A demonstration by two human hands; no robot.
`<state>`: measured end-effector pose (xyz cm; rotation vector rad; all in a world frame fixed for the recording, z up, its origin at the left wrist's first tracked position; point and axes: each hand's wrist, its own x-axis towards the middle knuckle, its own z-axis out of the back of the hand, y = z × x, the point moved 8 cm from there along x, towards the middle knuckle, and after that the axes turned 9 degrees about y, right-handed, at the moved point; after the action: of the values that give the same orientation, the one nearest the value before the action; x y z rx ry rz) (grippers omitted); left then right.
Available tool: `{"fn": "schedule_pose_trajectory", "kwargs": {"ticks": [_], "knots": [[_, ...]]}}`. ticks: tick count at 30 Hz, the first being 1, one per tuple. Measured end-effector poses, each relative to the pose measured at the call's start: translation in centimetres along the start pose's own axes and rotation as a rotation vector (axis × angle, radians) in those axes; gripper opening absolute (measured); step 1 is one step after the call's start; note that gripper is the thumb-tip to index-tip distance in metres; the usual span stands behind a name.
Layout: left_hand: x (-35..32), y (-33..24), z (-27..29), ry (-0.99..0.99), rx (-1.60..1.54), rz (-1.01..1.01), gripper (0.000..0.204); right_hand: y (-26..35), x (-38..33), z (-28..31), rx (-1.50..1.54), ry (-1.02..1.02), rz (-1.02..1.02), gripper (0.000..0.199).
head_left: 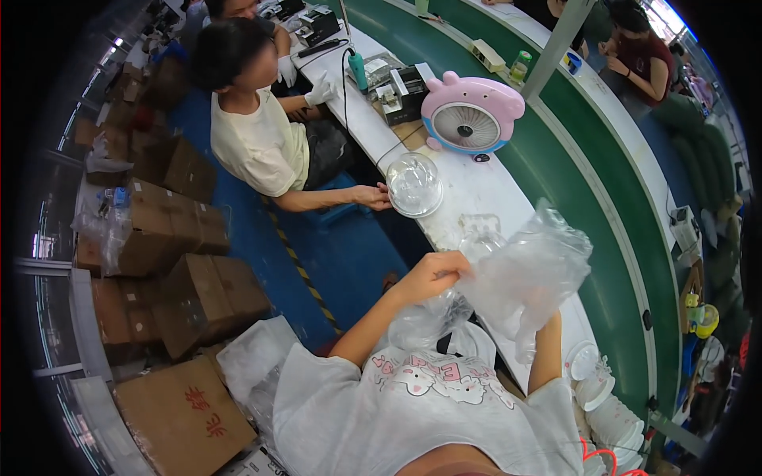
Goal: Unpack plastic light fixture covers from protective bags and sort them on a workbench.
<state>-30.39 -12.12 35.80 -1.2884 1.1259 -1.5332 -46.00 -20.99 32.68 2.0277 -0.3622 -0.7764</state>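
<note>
Our left hand [435, 276] pinches a clear plastic bag [533, 270] above the white desk [468, 202], by its near edge; the bag veils our right hand [546, 319], its grip unreadable to us. A pink fan [467, 127] stands along the far edge; cartons [218, 295] line the blue floor [343, 262].

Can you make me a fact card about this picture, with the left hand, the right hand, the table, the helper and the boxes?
Left hand: fingers pinching the edge of a clear plastic bag
Right hand: mostly hidden behind that bag; grip unclear
White table: holds a pink fan with a round grille
Helper's hand: beside a round clear container
Cardboard boxes: on the left side
</note>
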Motion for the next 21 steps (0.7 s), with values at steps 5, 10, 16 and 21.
{"fn": "schedule_pose_trajectory", "kwargs": {"ticks": [5,10,16,21], "knots": [[0.6,2.5,0.5,-0.063,0.129,0.034,0.019,-1.1,2.4,3.9,0.305,-0.034,0.071,0.017],[1.8,7.3,0.0,0.122,-0.009,0.170,0.026,2.0,3.0,4.6,-0.111,-0.156,0.181,0.014],[2.8,9.7,-1.0,0.117,-0.414,0.268,0.040,3.6,1.7,-0.4,-0.474,0.176,0.311,0.009],[2.5,11.2,-8.3,0.355,-0.075,0.293,0.019,3.8,2.6,-2.4,-0.648,0.108,0.255,0.014]]}}
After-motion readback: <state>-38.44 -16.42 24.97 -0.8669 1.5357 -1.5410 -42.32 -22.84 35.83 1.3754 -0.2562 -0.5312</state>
